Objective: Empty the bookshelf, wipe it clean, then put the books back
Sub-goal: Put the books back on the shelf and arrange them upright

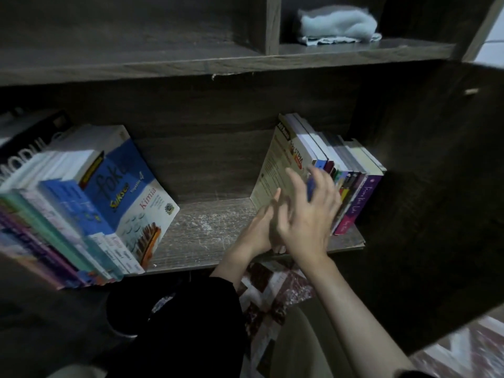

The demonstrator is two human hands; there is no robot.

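Observation:
A dark wooden bookshelf (218, 64) fills the view. On its lower shelf board (207, 233) a group of books (343, 165) leans at the right end, with a cream-covered book (275, 165) on its outer left side. My left hand (261, 227) lies flat against that cream cover, fingers straight. My right hand (308, 214) hovers in front of the same books with fingers spread and slightly blurred, holding nothing. A second group of books (81, 208) leans at the left end, a blue "Fokus" book (128, 186) facing the gap.
A pale blue cloth (338, 25) lies bunched in the upper right compartment. The shelf board between the two book groups is bare, scratched and dusty. A patterned floor (272, 290) shows below the shelf. The shelf's dark side panel (436, 186) stands at the right.

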